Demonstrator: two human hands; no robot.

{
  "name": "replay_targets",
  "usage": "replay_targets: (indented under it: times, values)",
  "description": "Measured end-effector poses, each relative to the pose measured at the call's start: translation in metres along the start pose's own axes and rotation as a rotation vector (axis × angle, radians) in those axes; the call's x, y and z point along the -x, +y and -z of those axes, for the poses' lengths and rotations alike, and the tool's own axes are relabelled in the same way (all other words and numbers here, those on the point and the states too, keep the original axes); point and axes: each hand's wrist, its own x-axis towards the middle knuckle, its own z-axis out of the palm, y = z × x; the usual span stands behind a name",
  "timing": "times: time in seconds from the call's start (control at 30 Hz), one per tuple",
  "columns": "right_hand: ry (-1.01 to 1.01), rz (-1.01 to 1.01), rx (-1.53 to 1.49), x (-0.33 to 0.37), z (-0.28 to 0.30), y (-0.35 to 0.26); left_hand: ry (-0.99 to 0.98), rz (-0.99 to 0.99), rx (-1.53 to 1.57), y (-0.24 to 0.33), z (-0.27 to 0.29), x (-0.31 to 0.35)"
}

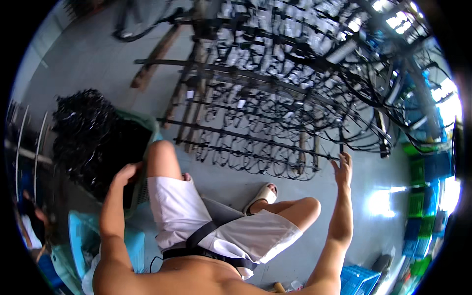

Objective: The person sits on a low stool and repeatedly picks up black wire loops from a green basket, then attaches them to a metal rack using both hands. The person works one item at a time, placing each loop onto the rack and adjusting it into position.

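Note:
My left hand (pixel 129 173) is at the side of a pale green crate (pixel 155 129), beside my knee. Blur and the dark contents hide its fingertips, so I cannot make out whether it holds anything. Glossy black strands or strips (pixel 83 115) heap high in the crate and spill over its left side. My right hand (pixel 345 168) is raised on the right with thumb and fingers apart. It is close to the right end of a dark rod (pixel 236 133) on a rack. Rows of thin black looped pieces (pixel 255 156) hang from the rack's rods.
Wooden posts (pixel 189 130) support the rack, and long black cable-like loops (pixel 364 98) jut out at its right. A light blue bin (pixel 77 241) stands behind the crate. Stacked green and blue crates (pixel 418 206) line the right side. A blue crate (pixel 358 279) sits low right.

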Motion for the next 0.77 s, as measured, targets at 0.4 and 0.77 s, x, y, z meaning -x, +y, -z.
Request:
replay_targets:
  times: [0.4, 0.77]
  values:
    - [0.012, 0.047, -0.932, 0.072, 0.091, -0.383, -0.083, -0.923, 0.273, 0.023, -0.091, 0.229]
    - [-1.202, 0.197, -1.07, 0.065, 0.17, -0.366, -0.446, -1.737, -0.762, 0.128, -0.197, 0.272]
